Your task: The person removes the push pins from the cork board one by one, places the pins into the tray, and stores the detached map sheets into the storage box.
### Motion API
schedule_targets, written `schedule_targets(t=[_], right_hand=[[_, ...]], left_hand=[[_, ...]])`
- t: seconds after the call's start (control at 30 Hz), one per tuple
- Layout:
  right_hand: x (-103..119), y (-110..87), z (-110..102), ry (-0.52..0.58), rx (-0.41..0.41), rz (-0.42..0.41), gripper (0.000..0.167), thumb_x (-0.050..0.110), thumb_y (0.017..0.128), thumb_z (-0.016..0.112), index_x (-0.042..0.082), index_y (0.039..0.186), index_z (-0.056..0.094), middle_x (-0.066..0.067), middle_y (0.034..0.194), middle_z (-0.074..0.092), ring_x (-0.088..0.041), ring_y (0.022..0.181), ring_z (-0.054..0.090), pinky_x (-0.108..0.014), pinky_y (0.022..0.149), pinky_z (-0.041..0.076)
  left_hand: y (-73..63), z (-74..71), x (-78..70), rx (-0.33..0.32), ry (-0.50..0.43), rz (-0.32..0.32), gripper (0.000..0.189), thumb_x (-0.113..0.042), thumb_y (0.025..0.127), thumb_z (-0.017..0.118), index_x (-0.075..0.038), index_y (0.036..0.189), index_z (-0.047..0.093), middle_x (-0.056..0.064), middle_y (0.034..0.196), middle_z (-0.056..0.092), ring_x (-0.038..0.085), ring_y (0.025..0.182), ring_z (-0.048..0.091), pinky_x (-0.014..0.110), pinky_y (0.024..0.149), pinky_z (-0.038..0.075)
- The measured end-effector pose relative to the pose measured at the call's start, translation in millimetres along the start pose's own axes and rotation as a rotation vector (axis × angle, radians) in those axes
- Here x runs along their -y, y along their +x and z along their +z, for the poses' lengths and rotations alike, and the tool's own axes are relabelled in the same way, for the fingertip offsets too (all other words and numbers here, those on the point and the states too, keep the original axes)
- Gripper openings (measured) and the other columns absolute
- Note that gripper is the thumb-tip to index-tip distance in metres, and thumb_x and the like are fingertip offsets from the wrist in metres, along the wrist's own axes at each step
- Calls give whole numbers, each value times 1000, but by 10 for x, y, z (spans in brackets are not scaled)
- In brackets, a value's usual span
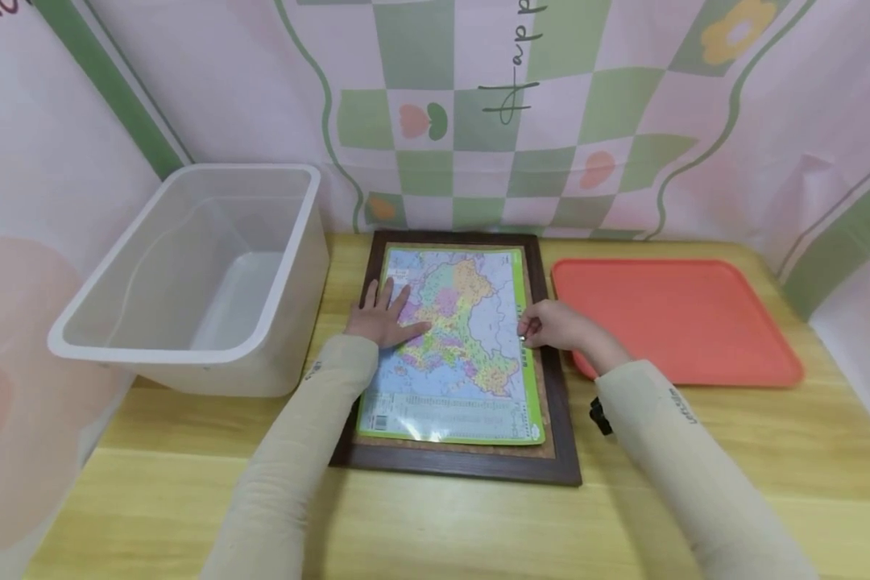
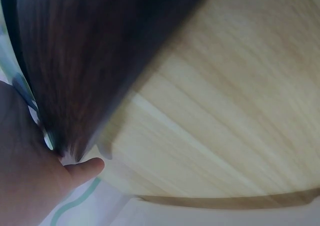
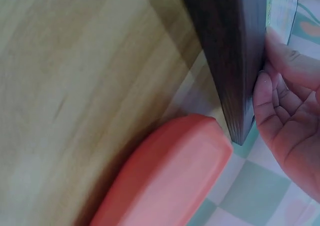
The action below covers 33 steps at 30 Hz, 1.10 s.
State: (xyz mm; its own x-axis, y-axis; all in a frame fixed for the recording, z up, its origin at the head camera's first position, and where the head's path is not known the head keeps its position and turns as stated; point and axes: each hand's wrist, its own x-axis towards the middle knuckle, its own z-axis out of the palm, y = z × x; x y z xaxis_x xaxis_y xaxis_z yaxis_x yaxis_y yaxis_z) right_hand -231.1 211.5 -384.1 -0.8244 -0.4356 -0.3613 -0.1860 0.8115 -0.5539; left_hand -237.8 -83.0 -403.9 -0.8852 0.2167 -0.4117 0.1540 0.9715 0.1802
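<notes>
A colourful map sheet [image 1: 493,322] with a green border lies on a cork board with a dark wooden frame [image 1: 464,467]. My left hand [image 1: 380,322] rests on the map's left side with fingers spread, pressing it flat. At the map's right edge, my right hand [image 1: 547,324] has thumb and fingers curled together, pinching a small whitish thing [image 1: 522,338]; its kind I cannot tell. In the right wrist view, the curled fingers [image 3: 267,93] lie beside the dark frame [image 3: 225,50], and what they pinch is hidden there.
A deep translucent plastic bin [image 1: 268,338] stands left of the board. To the right lies a flat red tray [image 1: 681,322], close to my right forearm. A black object [image 1: 600,416] shows beside the right sleeve. A patterned cloth [image 1: 478,121] hangs behind the wooden table [image 1: 435,532].
</notes>
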Motion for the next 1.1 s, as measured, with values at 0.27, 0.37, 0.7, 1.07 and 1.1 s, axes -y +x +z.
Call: schedule_targets(t=[0.27, 0.37, 0.7, 1.07, 1.1], right_hand=[[-63, 5, 5, 54, 0, -24, 8, -2, 88, 62, -4, 95, 63, -15, 91, 65, -17, 82, 61, -30, 73, 53], [-80, 12, 1, 63, 9, -22, 8, -2, 88, 62, -4, 95, 64, -14, 91, 65, -17, 82, 61, -30, 74, 53], [-77, 16, -11, 88, 28, 10, 9, 2, 89, 62, -3, 97, 63, -12, 90, 65, -16, 80, 59, -27, 72, 50], [-82, -1, 4, 80, 11, 1, 9, 3, 91, 60, -2, 97, 65, -12, 90, 65, -16, 78, 57, -28, 71, 48], [-83, -3, 4, 79, 10, -2, 9, 3, 92, 59, -2, 97, 65, -12, 90, 65, -16, 78, 56, -28, 71, 47]], left_hand=[[6, 9, -3, -8, 8, -3, 84, -72, 91, 29, -28, 154, -5, 6, 162, -12, 31, 149, -14, 60, 118, 11], [9, 14, -3, -8, 6, -3, 85, -72, 91, 30, -29, 154, -5, 6, 162, -12, 31, 149, -14, 60, 118, 11], [23, 27, -3, -9, 26, -4, 84, -73, 91, 28, -28, 154, -5, 6, 162, -12, 32, 149, -14, 60, 118, 13], [16, 16, -9, -3, 37, -11, 84, -72, 91, 28, -28, 154, -6, 6, 162, -14, 32, 149, -14, 59, 118, 13], [18, 17, -8, -2, 38, -12, 84, -72, 91, 28, -28, 154, -6, 6, 162, -14, 32, 149, -14, 59, 118, 13]])
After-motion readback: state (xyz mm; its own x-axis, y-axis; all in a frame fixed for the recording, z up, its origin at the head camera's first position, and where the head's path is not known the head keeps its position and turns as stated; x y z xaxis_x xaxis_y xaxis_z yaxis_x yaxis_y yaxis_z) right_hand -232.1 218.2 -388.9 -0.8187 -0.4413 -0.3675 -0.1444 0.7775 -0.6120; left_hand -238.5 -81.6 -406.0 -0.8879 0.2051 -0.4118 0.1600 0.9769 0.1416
